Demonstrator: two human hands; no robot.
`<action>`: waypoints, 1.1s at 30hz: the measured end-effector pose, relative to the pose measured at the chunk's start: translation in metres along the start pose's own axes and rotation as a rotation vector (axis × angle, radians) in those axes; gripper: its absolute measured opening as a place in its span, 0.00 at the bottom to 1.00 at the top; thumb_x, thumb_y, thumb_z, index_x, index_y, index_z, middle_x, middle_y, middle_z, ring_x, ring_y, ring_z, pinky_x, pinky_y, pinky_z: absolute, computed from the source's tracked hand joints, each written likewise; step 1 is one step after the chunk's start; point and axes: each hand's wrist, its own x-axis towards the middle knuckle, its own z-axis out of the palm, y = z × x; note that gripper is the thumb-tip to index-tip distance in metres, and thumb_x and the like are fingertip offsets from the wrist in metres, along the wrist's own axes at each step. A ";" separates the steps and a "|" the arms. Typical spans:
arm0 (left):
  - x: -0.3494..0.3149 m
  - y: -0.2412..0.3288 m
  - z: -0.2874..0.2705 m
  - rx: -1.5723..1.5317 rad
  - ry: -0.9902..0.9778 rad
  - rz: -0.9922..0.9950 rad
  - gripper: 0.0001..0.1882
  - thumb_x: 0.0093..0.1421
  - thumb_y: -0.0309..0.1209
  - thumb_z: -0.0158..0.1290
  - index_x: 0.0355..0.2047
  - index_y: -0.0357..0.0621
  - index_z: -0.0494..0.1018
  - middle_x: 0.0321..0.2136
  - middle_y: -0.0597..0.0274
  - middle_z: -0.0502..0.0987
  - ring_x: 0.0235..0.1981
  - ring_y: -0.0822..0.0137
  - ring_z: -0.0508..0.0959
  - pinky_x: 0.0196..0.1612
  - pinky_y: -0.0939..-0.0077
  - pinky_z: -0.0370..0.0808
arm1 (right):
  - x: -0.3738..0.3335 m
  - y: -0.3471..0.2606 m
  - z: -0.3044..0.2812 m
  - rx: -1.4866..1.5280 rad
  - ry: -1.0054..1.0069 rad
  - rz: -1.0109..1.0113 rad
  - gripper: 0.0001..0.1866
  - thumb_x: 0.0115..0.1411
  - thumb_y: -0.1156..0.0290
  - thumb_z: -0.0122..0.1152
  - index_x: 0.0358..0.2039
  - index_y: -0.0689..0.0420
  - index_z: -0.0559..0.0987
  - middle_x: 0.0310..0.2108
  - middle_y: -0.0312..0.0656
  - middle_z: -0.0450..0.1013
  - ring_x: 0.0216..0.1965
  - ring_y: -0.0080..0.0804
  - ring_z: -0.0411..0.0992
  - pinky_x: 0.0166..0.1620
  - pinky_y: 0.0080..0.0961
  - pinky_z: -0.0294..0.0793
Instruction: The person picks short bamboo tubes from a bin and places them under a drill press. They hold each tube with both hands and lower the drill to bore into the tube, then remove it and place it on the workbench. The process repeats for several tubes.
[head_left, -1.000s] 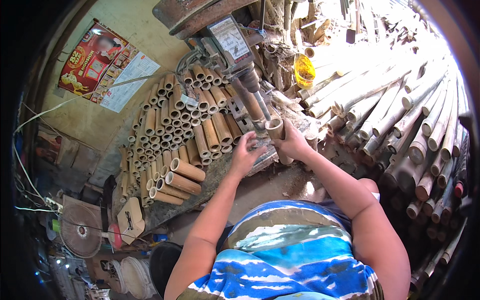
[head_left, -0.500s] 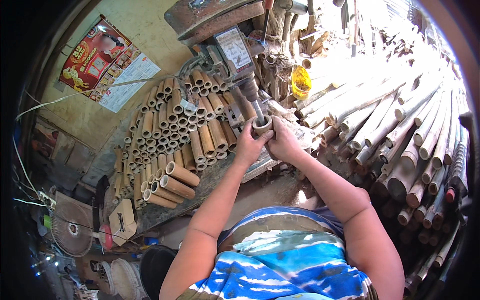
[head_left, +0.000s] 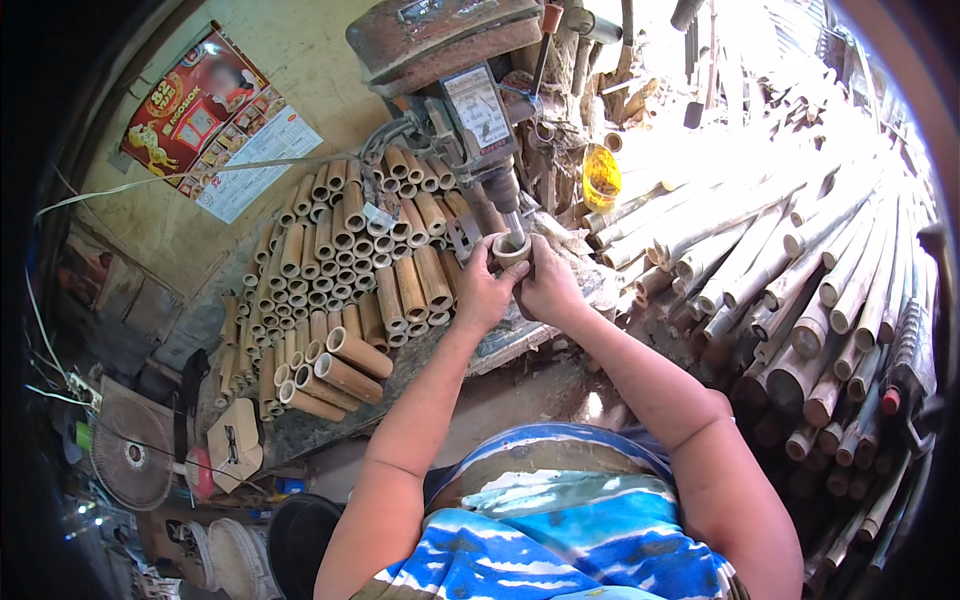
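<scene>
My left hand [head_left: 488, 294] and my right hand [head_left: 552, 284] are both closed round a short bamboo tube [head_left: 513, 258], one on each side. Its round open end faces up toward a drill press [head_left: 478, 112]. From the press's chuck [head_left: 501, 187] a metal shaft [head_left: 514, 222] reaches down into the mouth of the tube. The shaft's tip is hidden inside. My fingers and palms cover most of the tube, so its lower end does not show.
Cut bamboo tubes [head_left: 340, 262] are stacked on the wooden bench [head_left: 480, 357] at left. Long bamboo poles [head_left: 745, 262] fill the right side. A yellow container [head_left: 600, 178] hangs behind the press. A fan [head_left: 131, 453] and a black bucket [head_left: 303, 543] stand lower left.
The whole view has shifted slightly. The tube, still in both hands, has moved a little left relative to the press, and its rim looks closer to the chuck.
</scene>
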 end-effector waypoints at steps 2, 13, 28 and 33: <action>0.003 0.000 -0.001 0.077 0.015 0.006 0.27 0.58 0.27 0.65 0.56 0.40 0.69 0.46 0.56 0.81 0.47 0.68 0.80 0.52 0.70 0.75 | 0.002 0.000 0.000 -0.022 0.004 0.006 0.16 0.57 0.78 0.53 0.47 0.63 0.67 0.41 0.64 0.74 0.45 0.67 0.72 0.47 0.55 0.71; 0.019 0.017 0.011 0.245 -0.040 -0.047 0.26 0.61 0.23 0.61 0.58 0.38 0.68 0.47 0.57 0.80 0.46 0.69 0.80 0.50 0.73 0.77 | 0.013 0.006 -0.013 -0.044 0.023 0.030 0.19 0.58 0.74 0.56 0.50 0.64 0.67 0.40 0.63 0.75 0.46 0.66 0.73 0.48 0.55 0.72; 0.010 0.013 0.023 0.194 -0.049 -0.040 0.22 0.60 0.28 0.63 0.53 0.37 0.70 0.43 0.54 0.82 0.43 0.65 0.82 0.48 0.69 0.77 | 0.000 0.008 -0.024 -0.106 -0.011 0.130 0.18 0.59 0.72 0.56 0.49 0.62 0.67 0.41 0.64 0.75 0.46 0.66 0.73 0.47 0.55 0.72; 0.004 0.012 0.021 0.121 -0.045 -0.018 0.25 0.60 0.29 0.63 0.55 0.37 0.70 0.43 0.52 0.83 0.43 0.64 0.83 0.49 0.68 0.77 | -0.007 0.006 -0.022 -0.110 0.013 0.033 0.17 0.59 0.74 0.54 0.49 0.63 0.66 0.41 0.65 0.74 0.45 0.67 0.73 0.47 0.56 0.72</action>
